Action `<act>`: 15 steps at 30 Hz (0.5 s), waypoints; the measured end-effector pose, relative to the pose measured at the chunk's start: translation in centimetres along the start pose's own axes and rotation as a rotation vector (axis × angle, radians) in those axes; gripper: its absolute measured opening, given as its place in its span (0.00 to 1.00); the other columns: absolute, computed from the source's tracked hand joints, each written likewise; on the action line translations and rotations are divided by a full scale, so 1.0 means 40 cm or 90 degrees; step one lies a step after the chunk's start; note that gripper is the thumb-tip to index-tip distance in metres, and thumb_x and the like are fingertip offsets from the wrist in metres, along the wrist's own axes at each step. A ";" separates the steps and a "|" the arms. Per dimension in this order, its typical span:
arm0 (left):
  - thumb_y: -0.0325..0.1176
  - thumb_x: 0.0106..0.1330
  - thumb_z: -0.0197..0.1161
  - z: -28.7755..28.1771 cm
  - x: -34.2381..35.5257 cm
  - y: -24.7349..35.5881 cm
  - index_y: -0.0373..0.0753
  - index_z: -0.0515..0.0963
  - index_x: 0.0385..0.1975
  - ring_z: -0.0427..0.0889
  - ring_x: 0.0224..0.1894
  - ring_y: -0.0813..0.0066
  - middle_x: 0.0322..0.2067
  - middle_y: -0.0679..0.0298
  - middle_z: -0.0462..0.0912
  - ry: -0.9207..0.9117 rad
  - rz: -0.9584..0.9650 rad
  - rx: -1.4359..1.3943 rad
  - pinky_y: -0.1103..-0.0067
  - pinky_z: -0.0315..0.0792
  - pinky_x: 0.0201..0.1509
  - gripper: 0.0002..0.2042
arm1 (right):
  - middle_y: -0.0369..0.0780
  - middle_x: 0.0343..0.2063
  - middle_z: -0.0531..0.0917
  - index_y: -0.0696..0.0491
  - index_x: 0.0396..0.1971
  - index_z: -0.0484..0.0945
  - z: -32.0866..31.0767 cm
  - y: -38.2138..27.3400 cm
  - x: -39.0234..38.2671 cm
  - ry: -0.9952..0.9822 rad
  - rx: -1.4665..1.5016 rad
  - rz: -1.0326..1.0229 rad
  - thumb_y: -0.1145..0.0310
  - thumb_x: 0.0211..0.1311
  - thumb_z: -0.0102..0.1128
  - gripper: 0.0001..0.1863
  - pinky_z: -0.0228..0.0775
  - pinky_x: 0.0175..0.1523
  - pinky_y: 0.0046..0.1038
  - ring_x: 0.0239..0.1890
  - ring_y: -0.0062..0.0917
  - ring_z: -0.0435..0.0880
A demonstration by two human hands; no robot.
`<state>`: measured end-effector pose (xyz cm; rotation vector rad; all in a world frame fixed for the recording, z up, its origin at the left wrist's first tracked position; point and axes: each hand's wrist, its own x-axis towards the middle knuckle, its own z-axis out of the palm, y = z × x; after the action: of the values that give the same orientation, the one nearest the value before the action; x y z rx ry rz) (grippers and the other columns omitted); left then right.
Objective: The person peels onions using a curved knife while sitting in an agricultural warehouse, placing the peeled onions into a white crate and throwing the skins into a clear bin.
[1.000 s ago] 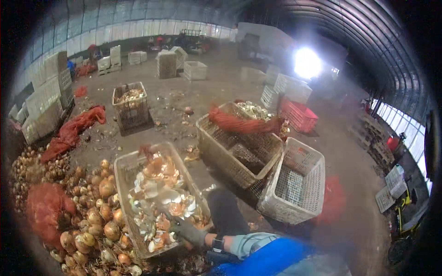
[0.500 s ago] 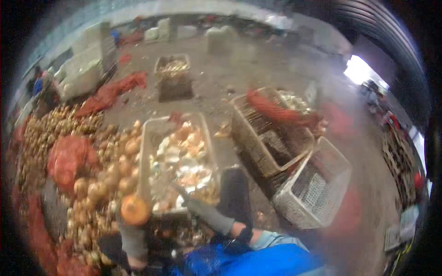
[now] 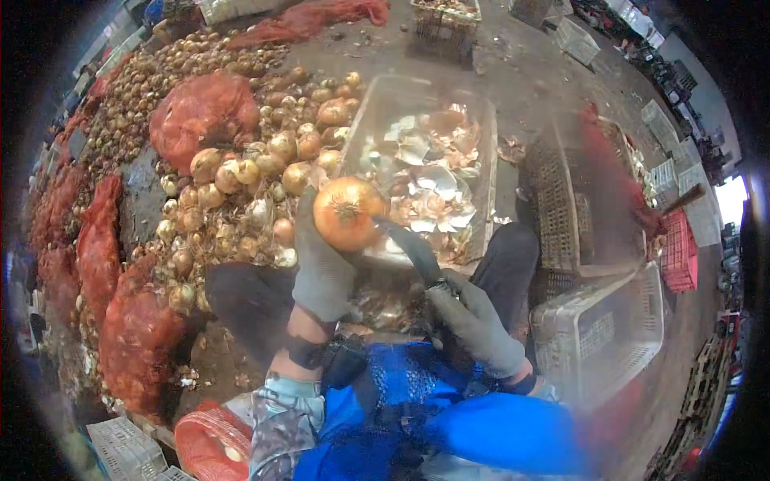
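My gloved left hand (image 3: 322, 272) is closed around a brown-skinned onion (image 3: 345, 215) and holds it up at the near left corner of a pale crate (image 3: 491, 164). The root end of the onion is turned up toward me. My right hand (image 3: 480, 325), gloved too, grips a knife (image 3: 415, 250) with a curved dark blade. The tip of the blade is at the right side of the onion; I cannot tell whether it cuts in. Inside the crate lie onion skins and white onion scraps (image 3: 433, 192).
Loose onions (image 3: 233, 172) spread widely on the left, with red mesh sacks (image 3: 204, 120) among them. At the right stand a brown crate (image 3: 553, 192) and a whitish crate (image 3: 597, 329). Another scrap-filled crate (image 3: 445, 32) is farther off. My knees flank the near crate.
The onion in my left hand has come up and right, in front of me. My right hand has brought the knife to it. My view has tilted downward and shifted left.
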<state>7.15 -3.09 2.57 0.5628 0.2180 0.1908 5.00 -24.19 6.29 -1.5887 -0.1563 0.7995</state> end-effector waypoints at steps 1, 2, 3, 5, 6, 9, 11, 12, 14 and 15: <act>0.26 0.62 0.53 -0.001 -0.004 -0.004 0.33 0.67 0.49 0.79 0.43 0.67 0.45 0.54 0.74 0.011 0.056 0.039 0.73 0.78 0.45 0.15 | 0.41 0.26 0.78 0.56 0.52 0.68 0.003 -0.005 0.001 0.012 -0.057 -0.001 0.60 0.63 0.49 0.21 0.69 0.36 0.27 0.29 0.26 0.79; 0.30 0.65 0.51 -0.005 -0.004 -0.005 0.34 0.67 0.49 0.79 0.42 0.67 0.45 0.54 0.74 0.021 0.112 0.079 0.74 0.78 0.44 0.14 | 0.41 0.26 0.78 0.56 0.52 0.68 0.005 0.001 0.006 0.011 -0.056 0.003 0.60 0.63 0.49 0.21 0.69 0.36 0.27 0.29 0.26 0.79; 0.30 0.65 0.51 -0.020 0.000 -0.008 0.34 0.67 0.49 0.79 0.42 0.67 0.45 0.54 0.74 0.025 0.109 0.080 0.74 0.78 0.44 0.14 | 0.38 0.23 0.75 0.58 0.49 0.68 0.007 0.009 0.011 0.013 -0.047 -0.036 0.62 0.65 0.48 0.18 0.66 0.31 0.22 0.25 0.20 0.74; 0.42 0.67 0.46 -0.075 0.018 -0.021 0.35 0.68 0.49 0.78 0.44 0.65 0.44 0.55 0.74 -0.026 0.216 0.515 0.74 0.78 0.45 0.18 | 0.34 0.20 0.72 0.60 0.47 0.68 0.012 0.017 0.018 0.014 -0.037 -0.072 0.64 0.67 0.47 0.16 0.63 0.26 0.18 0.21 0.14 0.69; 0.42 0.67 0.46 -0.100 0.029 -0.027 0.35 0.68 0.49 0.78 0.44 0.65 0.44 0.55 0.74 -0.024 0.214 0.515 0.74 0.78 0.45 0.18 | 0.34 0.22 0.73 0.60 0.47 0.69 0.012 0.015 0.022 0.026 -0.085 -0.095 0.64 0.67 0.47 0.16 0.64 0.29 0.18 0.23 0.14 0.69; 0.49 0.68 0.41 -0.098 0.039 -0.022 0.35 0.68 0.49 0.77 0.44 0.65 0.44 0.55 0.74 0.020 0.282 0.559 0.74 0.78 0.44 0.23 | 0.34 0.25 0.75 0.60 0.47 0.70 0.010 -0.034 0.019 0.040 -0.177 -0.086 0.64 0.66 0.47 0.17 0.64 0.33 0.20 0.26 0.14 0.68; 0.46 0.68 0.45 -0.025 0.010 -0.001 0.34 0.67 0.48 0.77 0.43 0.67 0.43 0.55 0.74 0.127 0.086 0.126 0.74 0.78 0.43 0.20 | 0.34 0.25 0.75 0.60 0.47 0.70 0.007 -0.065 0.012 0.041 -0.220 -0.051 0.64 0.66 0.48 0.17 0.63 0.35 0.21 0.28 0.14 0.68; 0.46 0.68 0.45 -0.020 0.004 0.006 0.34 0.67 0.48 0.77 0.43 0.67 0.43 0.55 0.74 0.128 0.083 0.126 0.74 0.78 0.43 0.20 | 0.34 0.25 0.75 0.60 0.47 0.70 0.006 -0.073 0.010 0.042 -0.242 -0.048 0.63 0.65 0.48 0.17 0.63 0.35 0.22 0.28 0.15 0.68; 0.44 0.68 0.46 -0.019 -0.003 0.017 0.33 0.68 0.47 0.78 0.42 0.68 0.42 0.55 0.75 0.091 0.010 0.113 0.73 0.78 0.43 0.19 | 0.34 0.24 0.75 0.60 0.46 0.70 0.000 -0.067 0.016 0.042 -0.262 -0.043 0.63 0.64 0.48 0.17 0.63 0.34 0.23 0.28 0.16 0.68; 0.44 0.68 0.46 -0.019 -0.004 0.014 0.33 0.68 0.47 0.78 0.42 0.68 0.42 0.55 0.75 0.093 0.008 0.115 0.73 0.78 0.43 0.19 | 0.34 0.23 0.73 0.60 0.47 0.70 -0.007 -0.052 0.026 0.019 -0.248 -0.071 0.63 0.65 0.48 0.17 0.63 0.33 0.21 0.26 0.15 0.68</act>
<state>6.73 -2.27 2.29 0.7308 0.3755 0.2256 6.63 -23.45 7.76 -1.9376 -0.3949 0.6839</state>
